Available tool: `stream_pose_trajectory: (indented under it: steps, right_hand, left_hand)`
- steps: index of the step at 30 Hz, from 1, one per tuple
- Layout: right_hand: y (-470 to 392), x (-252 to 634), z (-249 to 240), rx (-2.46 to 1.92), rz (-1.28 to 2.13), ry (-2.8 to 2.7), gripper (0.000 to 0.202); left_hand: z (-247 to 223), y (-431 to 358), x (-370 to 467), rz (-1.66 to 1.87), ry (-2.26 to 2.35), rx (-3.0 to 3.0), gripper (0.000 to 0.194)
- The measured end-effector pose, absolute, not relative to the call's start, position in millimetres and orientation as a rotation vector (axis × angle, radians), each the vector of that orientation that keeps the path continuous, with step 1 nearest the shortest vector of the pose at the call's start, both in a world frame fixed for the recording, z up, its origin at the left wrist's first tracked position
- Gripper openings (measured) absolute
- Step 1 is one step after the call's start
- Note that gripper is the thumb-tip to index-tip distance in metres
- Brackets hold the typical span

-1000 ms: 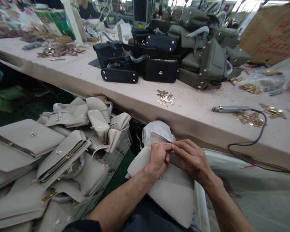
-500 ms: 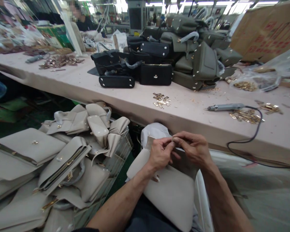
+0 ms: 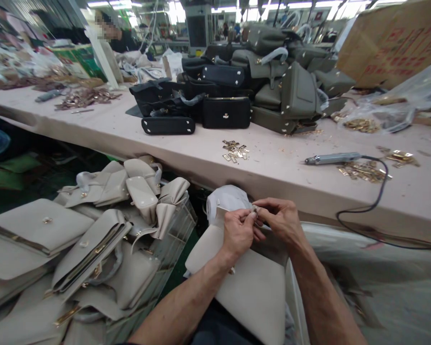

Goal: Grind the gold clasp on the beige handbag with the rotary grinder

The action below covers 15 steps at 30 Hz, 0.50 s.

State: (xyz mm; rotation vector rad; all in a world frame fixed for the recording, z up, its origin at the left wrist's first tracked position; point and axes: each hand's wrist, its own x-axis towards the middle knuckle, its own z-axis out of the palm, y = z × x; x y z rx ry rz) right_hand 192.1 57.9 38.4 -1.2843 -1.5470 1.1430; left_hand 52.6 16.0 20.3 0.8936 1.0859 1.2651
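A pale beige handbag [image 3: 255, 282] lies across my lap with its flap side raised toward the table. Over its upper edge my left hand [image 3: 239, 232] is closed, thumb and fingertips pinched together. My right hand [image 3: 280, 218] meets it there, also pinching. Between the fingertips is something small that I cannot make out; the fingers hide most of it. A small metal fitting shows on the bag's front beside my left wrist. Behind my hands sits a white plastic-wrapped bundle [image 3: 228, 199].
Beige bags [image 3: 72, 223] fill a crate [image 3: 175, 230] at the left. On the table [image 3: 187, 155] stand black bags [image 3: 226, 112] and olive bags [image 3: 301, 93], gold metal plates [image 3: 234, 151] and a corded electric screwdriver [image 3: 332, 158]. A cardboard box [image 3: 391, 48] stands at the back right. Another person sits across the table.
Both hands stay pinched together at the bag's upper edge, with only slight finger movement. The whole view has shifted a little, so the things on the table appear slightly further left.
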Motion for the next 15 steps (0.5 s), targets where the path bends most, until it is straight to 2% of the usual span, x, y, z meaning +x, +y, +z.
stream_pose_trajectory:
  steps: [5, 11, 15]
  right_hand:
    - [63, 192, 35, -1.252, 1.193, -1.549, 0.039]
    - [67, 200, 30, -1.186, 1.258, -1.439, 0.038]
    - [70, 203, 25, -1.160, 1.298, -1.437, 0.036]
  left_hand:
    - [16, 19, 58, 1.285, 1.109, 0.883, 0.033]
    - [12, 24, 55, 1.238, 0.983, 0.850, 0.031]
    - [12, 25, 53, 1.215, 0.930, 0.823, 0.038]
